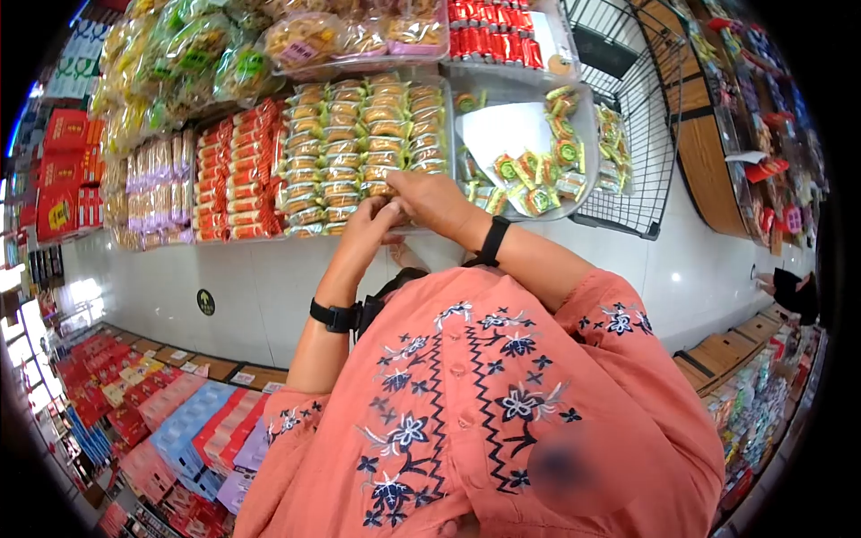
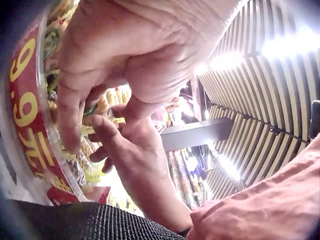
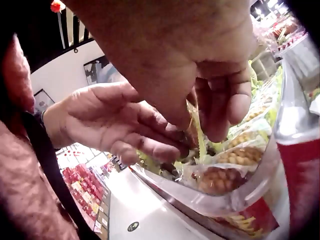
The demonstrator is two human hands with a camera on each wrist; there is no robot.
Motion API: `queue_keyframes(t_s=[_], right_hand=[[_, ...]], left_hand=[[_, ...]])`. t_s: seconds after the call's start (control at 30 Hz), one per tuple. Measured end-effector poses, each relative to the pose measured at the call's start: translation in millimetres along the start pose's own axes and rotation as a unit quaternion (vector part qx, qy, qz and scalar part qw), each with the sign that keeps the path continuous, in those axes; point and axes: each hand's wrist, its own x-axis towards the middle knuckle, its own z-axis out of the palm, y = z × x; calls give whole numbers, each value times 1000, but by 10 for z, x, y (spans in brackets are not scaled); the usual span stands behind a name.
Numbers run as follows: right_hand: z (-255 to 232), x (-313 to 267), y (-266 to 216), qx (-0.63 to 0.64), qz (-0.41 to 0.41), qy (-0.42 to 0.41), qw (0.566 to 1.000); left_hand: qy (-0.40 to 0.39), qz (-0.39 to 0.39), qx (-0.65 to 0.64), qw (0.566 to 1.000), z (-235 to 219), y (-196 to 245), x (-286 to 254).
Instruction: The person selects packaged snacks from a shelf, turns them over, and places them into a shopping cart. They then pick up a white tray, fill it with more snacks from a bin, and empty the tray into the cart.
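Note:
At the near edge of a clear bin of individually wrapped golden cakes point(image 1: 341, 143), my two hands meet. My right hand point(image 1: 439, 202) pinches the green-edged wrapper point(image 3: 201, 137) of one cake between thumb and fingers. Palm up, my left hand point(image 3: 115, 120) reaches in from the side, its fingers extended under and beside that packet; in the left wrist view my left hand point(image 2: 145, 45) arches over the bin's edge, index finger pointing down. The fingers partly hide the packet. Close to them lie waffle-patterned cakes point(image 3: 222, 180) in clear wrapping.
Left of the cakes are red-wrapped packets point(image 1: 242, 170) and pale stick packets point(image 1: 161, 179). A tub point(image 1: 587, 179) with green-wrapped sweets stands right, beside a black wire cart point(image 1: 659, 179). A red price strip point(image 2: 30, 100) lines the bin front. Boxed goods point(image 1: 193, 430) stand behind the person.

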Motion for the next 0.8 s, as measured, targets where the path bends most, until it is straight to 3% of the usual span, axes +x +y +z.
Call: queue_keyframes(t_s=[0.13, 0.3, 0.53, 0.63, 0.8], right_hand=[[-212, -115, 16, 46, 9, 35, 998], [-542, -216, 345, 41, 126, 46, 990], [-1327, -411, 1301, 172, 334, 186, 908], [-1549, -472, 1918, -11, 292, 221, 930], [-1796, -410, 2233, -217, 209, 145, 943]], left_hand=[[-3, -1, 23, 1000, 19, 50, -77], [-10, -12, 24, 1000, 56, 87, -113], [17, -8, 16, 1000, 85, 55, -96], [21, -12, 20, 1000, 38, 32, -127], [41, -9, 30, 999, 127, 150, -264]])
